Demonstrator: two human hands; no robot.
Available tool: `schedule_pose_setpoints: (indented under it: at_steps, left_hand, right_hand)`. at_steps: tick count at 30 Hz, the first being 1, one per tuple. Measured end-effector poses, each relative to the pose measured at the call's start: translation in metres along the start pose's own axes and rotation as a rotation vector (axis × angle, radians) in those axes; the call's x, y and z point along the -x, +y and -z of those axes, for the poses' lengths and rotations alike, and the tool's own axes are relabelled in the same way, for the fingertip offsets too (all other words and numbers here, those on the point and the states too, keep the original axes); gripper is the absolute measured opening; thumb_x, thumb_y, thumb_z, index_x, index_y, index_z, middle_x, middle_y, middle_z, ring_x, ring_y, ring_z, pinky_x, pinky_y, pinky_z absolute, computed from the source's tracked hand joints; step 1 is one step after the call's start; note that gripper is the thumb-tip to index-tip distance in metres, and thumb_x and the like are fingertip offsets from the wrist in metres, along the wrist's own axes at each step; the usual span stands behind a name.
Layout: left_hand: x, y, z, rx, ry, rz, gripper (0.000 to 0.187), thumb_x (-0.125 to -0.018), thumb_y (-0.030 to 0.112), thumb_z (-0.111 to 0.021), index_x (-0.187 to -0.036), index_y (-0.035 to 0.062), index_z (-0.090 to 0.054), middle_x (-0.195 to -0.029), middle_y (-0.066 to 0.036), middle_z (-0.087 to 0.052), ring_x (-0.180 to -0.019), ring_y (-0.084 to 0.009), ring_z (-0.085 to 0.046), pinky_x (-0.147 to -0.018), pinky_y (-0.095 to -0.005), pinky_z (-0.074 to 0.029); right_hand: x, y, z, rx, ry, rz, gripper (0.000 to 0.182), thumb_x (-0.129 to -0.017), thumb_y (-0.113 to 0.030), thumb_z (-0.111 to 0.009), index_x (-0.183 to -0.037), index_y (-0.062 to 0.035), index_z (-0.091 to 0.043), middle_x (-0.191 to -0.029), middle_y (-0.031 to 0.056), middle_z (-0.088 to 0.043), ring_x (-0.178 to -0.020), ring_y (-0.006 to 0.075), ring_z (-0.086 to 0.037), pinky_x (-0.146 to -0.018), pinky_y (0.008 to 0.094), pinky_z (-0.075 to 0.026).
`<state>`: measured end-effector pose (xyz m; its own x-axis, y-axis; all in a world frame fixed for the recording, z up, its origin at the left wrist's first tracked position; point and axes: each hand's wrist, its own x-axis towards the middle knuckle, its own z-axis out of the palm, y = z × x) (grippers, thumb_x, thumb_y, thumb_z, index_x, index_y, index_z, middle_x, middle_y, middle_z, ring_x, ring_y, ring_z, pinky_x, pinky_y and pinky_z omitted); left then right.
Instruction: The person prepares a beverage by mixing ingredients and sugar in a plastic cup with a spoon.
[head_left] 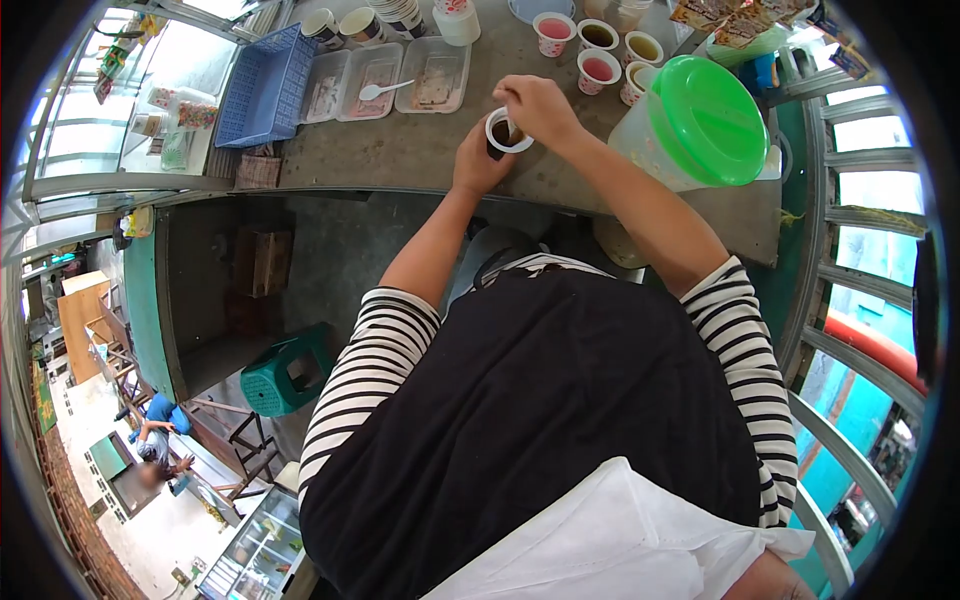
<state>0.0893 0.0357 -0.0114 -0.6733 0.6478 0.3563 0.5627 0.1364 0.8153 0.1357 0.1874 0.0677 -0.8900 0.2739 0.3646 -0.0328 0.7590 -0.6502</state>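
Observation:
A white-rimmed paper cup (510,146) with dark liquid in it stands at the table's near edge. My left hand (478,163) is wrapped around the cup's left side. Over its mouth, my right hand (540,108) has its fingers pinched on a pale, slim utensil that looks like a spoon (514,130), its lower end in the cup. Right of my hands stand cups with pink drink (598,70) and a cup with dark drink (598,36). A large tub with a green lid (712,120) is beside my right forearm.
Clear plastic trays (433,76) lie at the back left, one with a white spoon (385,89). A blue basket (262,88) and stacked paper cups (398,14) are nearby. Below left stands a green stool (270,388). Sachets (735,18) hang at upper right. Another person (158,440) is far off.

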Motion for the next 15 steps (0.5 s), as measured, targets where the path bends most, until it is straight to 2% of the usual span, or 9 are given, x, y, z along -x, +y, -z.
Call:
schedule_pose_setpoints:
  at_steps: [2,3,5,6,8,9,12,14,15]
  left_hand:
    - [-0.001,-0.001,0.002,0.010,-0.009,0.005,0.059,-0.072,0.022,-0.079,-0.125,0.0062,-0.057,-0.116,-0.017,-0.066,-0.108,-0.0359,-0.064,-0.089,-0.0407,-0.052]
    - [-0.001,-0.001,0.001,0.022,-0.023,0.009,0.060,-0.072,0.022,-0.079,-0.125,0.0067,-0.057,-0.116,-0.017,-0.066,-0.108,-0.0353,-0.064,-0.090,-0.0404,-0.052]
    - [0.000,-0.005,-0.001,0.021,-0.021,0.000,0.060,-0.072,0.022,-0.079,-0.125,0.0067,-0.057,-0.117,-0.017,-0.066,-0.109,-0.0354,-0.063,-0.090,-0.0407,-0.052]
    - [-0.002,-0.007,-0.001,0.016,-0.018,-0.011,0.060,-0.072,0.022,-0.079,-0.125,0.0068,-0.057,-0.117,-0.016,-0.065,-0.109,-0.0355,-0.063,-0.090,-0.0409,-0.051]
    - [-0.004,-0.009,-0.001,-0.002,-0.031,-0.004,0.060,-0.072,0.022,-0.079,-0.125,0.0069,-0.056,-0.117,-0.016,-0.065,-0.109,-0.0356,-0.063,-0.090,-0.0413,-0.051]
    - [-0.004,-0.009,-0.002,-0.017,-0.042,0.005,0.060,-0.072,0.022,-0.079,-0.125,0.0070,-0.056,-0.117,-0.016,-0.066,-0.109,-0.0357,-0.063,-0.090,-0.0416,-0.051]
    - [-0.004,-0.005,-0.001,-0.014,0.000,-0.015,0.060,-0.072,0.022,-0.078,-0.125,0.0074,-0.056,-0.117,-0.016,-0.066,-0.108,-0.0363,-0.063,-0.089,-0.0421,-0.052]
    - [-0.004,-0.002,0.001,-0.002,-0.008,-0.012,0.060,-0.072,0.022,-0.078,-0.125,0.0076,-0.056,-0.116,-0.016,-0.066,-0.108,-0.0365,-0.063,-0.089,-0.0423,-0.052]
    - [-0.004,-0.002,0.000,0.008,-0.010,-0.013,0.060,-0.072,0.022,-0.078,-0.125,0.0078,-0.056,-0.116,-0.016,-0.066,-0.107,-0.0368,-0.063,-0.088,-0.0425,-0.052]
  right_hand:
    - [0.014,0.003,0.005,-0.117,0.088,-0.183,0.016,-0.091,-0.015,-0.061,-0.095,-0.0009,-0.068,-0.080,0.0161,-0.071,-0.078,0.0277,-0.071,-0.071,0.0373,-0.054]
    - [0.023,0.003,0.006,-0.114,0.086,-0.185,0.016,-0.091,-0.015,-0.061,-0.095,-0.0009,-0.068,-0.080,0.0161,-0.071,-0.078,0.0277,-0.071,-0.071,0.0373,-0.054]
    - [0.042,0.009,-0.001,-0.419,0.248,-0.345,0.013,-0.091,-0.013,-0.063,-0.095,-0.0008,-0.068,-0.078,0.0134,-0.071,-0.073,0.0202,-0.071,-0.066,0.0306,-0.053]
    - [0.049,0.017,-0.005,-0.418,0.251,-0.344,0.013,-0.091,-0.013,-0.063,-0.095,-0.0008,-0.068,-0.078,0.0134,-0.071,-0.073,0.0202,-0.071,-0.066,0.0306,-0.053]
    - [0.062,0.026,-0.014,-0.632,0.378,-0.466,0.016,-0.097,-0.011,-0.059,-0.105,0.0013,-0.067,-0.085,0.0099,-0.070,-0.076,0.0107,-0.069,-0.067,0.0263,-0.054]
    - [0.063,0.023,-0.013,-0.632,0.379,-0.469,0.016,-0.097,-0.011,-0.059,-0.105,0.0013,-0.067,-0.085,0.0099,-0.070,-0.076,0.0107,-0.069,-0.067,0.0263,-0.054]
    - [0.062,0.000,0.008,-0.580,0.416,-0.414,0.017,-0.097,-0.009,-0.058,-0.109,-0.0010,-0.067,-0.092,0.0103,-0.070,-0.076,0.0136,-0.070,-0.069,0.0269,-0.054]
    - [0.057,-0.016,0.024,-0.299,0.313,-0.040,0.020,-0.087,0.000,-0.060,-0.104,-0.0030,-0.069,-0.095,0.0133,-0.069,-0.078,0.0207,-0.071,-0.069,0.0295,-0.054]
    - [0.056,-0.020,0.027,-0.297,0.313,-0.041,0.020,-0.087,0.000,-0.060,-0.104,-0.0030,-0.069,-0.095,0.0133,-0.069,-0.078,0.0207,-0.071,-0.069,0.0295,-0.054]
